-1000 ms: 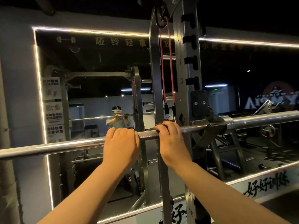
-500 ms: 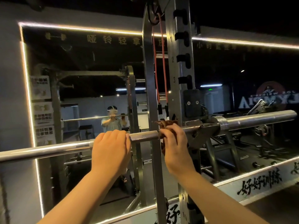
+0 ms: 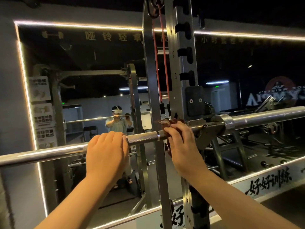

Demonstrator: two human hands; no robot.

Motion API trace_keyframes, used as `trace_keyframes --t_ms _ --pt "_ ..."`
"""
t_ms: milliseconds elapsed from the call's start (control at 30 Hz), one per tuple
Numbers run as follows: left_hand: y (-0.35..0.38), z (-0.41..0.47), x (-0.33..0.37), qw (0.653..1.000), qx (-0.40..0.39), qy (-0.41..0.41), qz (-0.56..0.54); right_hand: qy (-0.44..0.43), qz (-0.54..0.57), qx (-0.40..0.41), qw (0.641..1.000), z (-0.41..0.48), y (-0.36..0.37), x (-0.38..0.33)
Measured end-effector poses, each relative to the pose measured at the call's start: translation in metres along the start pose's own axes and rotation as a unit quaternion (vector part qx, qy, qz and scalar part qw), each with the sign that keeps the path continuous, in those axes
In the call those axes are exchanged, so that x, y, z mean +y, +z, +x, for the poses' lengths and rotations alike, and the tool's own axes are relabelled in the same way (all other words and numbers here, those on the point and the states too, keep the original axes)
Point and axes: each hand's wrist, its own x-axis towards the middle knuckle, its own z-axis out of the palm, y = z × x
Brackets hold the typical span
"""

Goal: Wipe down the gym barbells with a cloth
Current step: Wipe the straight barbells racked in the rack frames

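Head view. The barbell (image 3: 142, 138) crosses the frame from the lower left edge to the middle right edge, lying level in the bar catch (image 3: 206, 131) of a rack upright (image 3: 181, 63) at centre.

The left hand (image 3: 105, 152), lower centre-left, is curled over the shaft from above, at the point where smooth chrome gives way to a knurled band. The right hand (image 3: 181, 142), just right of centre, clamps a reddish-brown cloth (image 3: 166, 123) round the shaft. Folds of the cloth bunch above the knuckles and hang below the bar. The two hands are apart, with bare knurling between them.

Handling, as a judgement:
- The bar is solid steel, rigid and heavy, and is best left in its catch rather than lifted.
- The polished lengths look slippery, while the cross-hatched knurl gives a sure hold.
- The cloth is soft and limp, so it needs a full wrap of the fingers to press evenly round the cylinder.

The thicker loading sleeve (image 3: 264, 118), at right, is smooth and bright beyond a raised collar. The upright is matt grey metal with numbered slots, and a red resistance band (image 3: 156, 63) hangs beside it. Behind, a light-edged mirror (image 3: 82, 63) fills the upper left.
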Motion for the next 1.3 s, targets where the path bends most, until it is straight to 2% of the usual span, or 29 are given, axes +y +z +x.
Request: trace_keyframes --t_ms 100,200,267,400,533,633,733,767,800,900,1033,1167,1300 --pt "0.0 0.0 0.001 1.0 0.012 0.003 -0.007 0.016 -0.028 -0.013 0.999 0.032 -0.013 0.005" --pt "-0.002 0.0 0.002 1.0 0.019 0.011 -0.012 0.107 -0.007 -0.097 0.99 0.076 -0.025 0.005" --pt "-0.004 -0.001 0.002 1.0 0.014 0.009 -0.015 0.129 -0.011 -0.123 0.984 0.083 -0.026 0.006" --pt "-0.002 -0.001 0.003 1.0 0.004 -0.01 -0.023 0.064 -0.008 0.004 0.998 0.035 -0.008 0.003" --pt "0.0 0.0 0.004 1.0 -0.001 -0.025 -0.015 -0.003 -0.03 0.033 0.999 0.0 0.0 0.005" --pt "-0.003 -0.001 0.006 1.0 -0.002 -0.029 -0.012 0.02 -0.027 -0.028 0.999 0.039 -0.015 0.007" --pt "-0.005 -0.001 0.008 1.0 0.003 -0.02 -0.009 0.102 -0.023 -0.141 0.985 0.082 -0.023 0.008" --pt "-0.006 -0.001 0.008 1.0 0.004 -0.017 -0.005 0.114 -0.03 -0.144 0.982 0.085 -0.022 0.006" --pt "-0.006 -0.001 0.008 1.0 0.004 -0.015 -0.001 0.115 -0.036 -0.126 0.985 0.083 -0.02 0.003" --pt "-0.006 0.0 0.008 1.0 0.005 -0.017 0.001 0.06 -0.012 0.004 0.998 0.049 -0.008 -0.001" --pt "-0.004 0.0 0.008 0.999 0.006 -0.032 -0.003 0.014 -0.009 0.034 0.999 -0.002 0.005 -0.004" --pt "-0.005 0.0 0.01 0.999 0.006 -0.042 0.001 0.001 -0.044 -0.007 0.999 0.026 -0.013 0.005" --pt "-0.007 -0.001 0.011 0.999 0.014 -0.036 -0.007 0.095 -0.029 -0.095 0.99 0.075 -0.025 0.009"
